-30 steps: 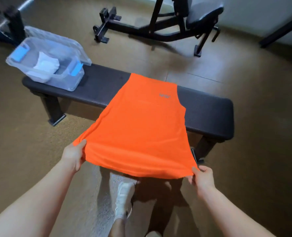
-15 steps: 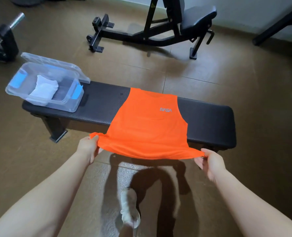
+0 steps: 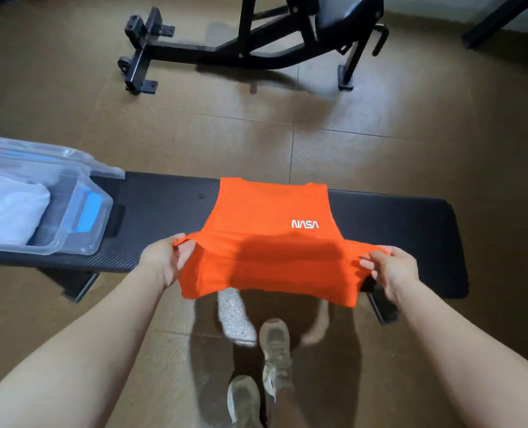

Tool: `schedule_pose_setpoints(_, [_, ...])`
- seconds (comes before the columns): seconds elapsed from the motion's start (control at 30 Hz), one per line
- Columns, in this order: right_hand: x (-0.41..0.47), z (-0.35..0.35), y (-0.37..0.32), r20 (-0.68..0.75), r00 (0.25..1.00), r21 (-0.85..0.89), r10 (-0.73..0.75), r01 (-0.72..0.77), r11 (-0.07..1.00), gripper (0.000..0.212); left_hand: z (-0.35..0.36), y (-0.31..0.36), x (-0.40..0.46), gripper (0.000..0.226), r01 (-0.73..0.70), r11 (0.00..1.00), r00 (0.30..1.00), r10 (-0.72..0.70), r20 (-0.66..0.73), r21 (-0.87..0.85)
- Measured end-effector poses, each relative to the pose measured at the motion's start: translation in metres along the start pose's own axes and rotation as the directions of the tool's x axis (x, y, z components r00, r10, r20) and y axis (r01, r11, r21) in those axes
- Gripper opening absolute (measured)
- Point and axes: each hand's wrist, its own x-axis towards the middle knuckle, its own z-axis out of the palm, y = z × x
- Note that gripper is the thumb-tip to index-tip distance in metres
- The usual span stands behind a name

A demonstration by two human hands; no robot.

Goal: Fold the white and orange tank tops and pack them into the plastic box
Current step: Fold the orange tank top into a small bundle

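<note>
Two grips, left hand (image 3: 163,261) and right hand (image 3: 392,270), each pinch one orange tank top (image 3: 265,242) over the surface's (image 3: 411,230) near edge; one white tank top (image 3: 12,211) lies in one plastic box (image 3: 80,236) at its left end.

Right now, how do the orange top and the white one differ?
The orange tank top lies spread across the black bench, partly folded, gripped by the left hand and right hand; the white tank top is a small folded bundle.
The orange one is outside the plastic box; the white one sits inside.
</note>
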Motion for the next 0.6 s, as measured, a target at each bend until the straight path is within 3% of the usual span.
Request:
schedule_pose_setpoints(0.1, [0.042, 0.022, -0.007, -0.072, 0.997, -0.024, -0.023, 0.022, 0.999, 0.017, 0.023, 0.012, 0.041, 0.024, -0.004, 1.0, 1.0, 0.004, 0.022, 0.004])
schedule_pose_setpoints(0.17, [0.072, 0.039, -0.012, -0.125, 0.992, -0.029, -0.013, 0.009, 1.0, 0.01, 0.039, 0.019, 0.069, 0.021, -0.066, 0.986, 0.995, 0.053, 0.086, 0.152])
schedule_pose_setpoints(0.23, [0.101, 0.06, -0.016, -0.162, 0.985, -0.176, -0.053, 0.024, 0.984, 0.008, 0.05, 0.022, 0.103, 0.031, -0.205, 0.885, 0.976, 0.155, 0.152, 0.418])
schedule_pose_setpoints(0.27, [0.116, 0.071, -0.014, -0.158, 0.976, -0.381, -0.151, 0.081, 0.921, 0.017, 0.051, 0.02, 0.122, 0.04, -0.317, 0.751, 0.948, 0.252, 0.193, 0.579])
schedule_pose_setpoints(0.33, [0.128, 0.091, -0.002, 0.011, 0.913, -0.724, -0.407, 0.288, 0.627, 0.033, 0.048, 0.01, 0.151, 0.049, -0.512, 0.26, 0.829, 0.401, 0.391, 0.819])
schedule_pose_setpoints(0.37, [0.129, 0.099, 0.006, 0.176, 0.841, -0.787, -0.511, 0.432, 0.44, 0.036, 0.046, 0.0, 0.163, 0.051, -0.557, 0.003, 0.76, 0.406, 0.508, 0.831])
schedule_pose_setpoints(0.4, [0.13, 0.107, 0.015, 0.356, 0.743, -0.785, -0.567, 0.567, 0.251, 0.039, 0.045, -0.01, 0.171, 0.053, -0.573, -0.189, 0.713, 0.363, 0.599, 0.797])
schedule_pose_setpoints(0.43, [0.128, 0.114, 0.022, 0.521, 0.637, -0.742, -0.568, 0.667, 0.067, 0.044, 0.046, -0.019, 0.176, 0.057, -0.582, -0.32, 0.687, 0.298, 0.662, 0.748])
schedule_pose_setpoints(0.5, [0.136, 0.124, 0.034, 0.738, 0.462, -0.621, -0.492, 0.751, -0.225, 0.056, 0.056, -0.031, 0.18, 0.064, -0.585, -0.479, 0.649, 0.206, 0.732, 0.654])
schedule_pose_setpoints(0.53, [0.14, 0.129, 0.034, 0.792, 0.409, -0.575, -0.453, 0.75, -0.327, 0.06, 0.063, -0.033, 0.182, 0.066, -0.585, -0.52, 0.624, 0.203, 0.755, 0.623])
schedule_pose_setpoints(0.6, [0.142, 0.139, 0.033, 0.838, 0.375, -0.534, -0.396, 0.711, -0.458, 0.06, 0.073, -0.032, 0.186, 0.064, -0.578, -0.555, 0.58, 0.235, 0.78, 0.598])
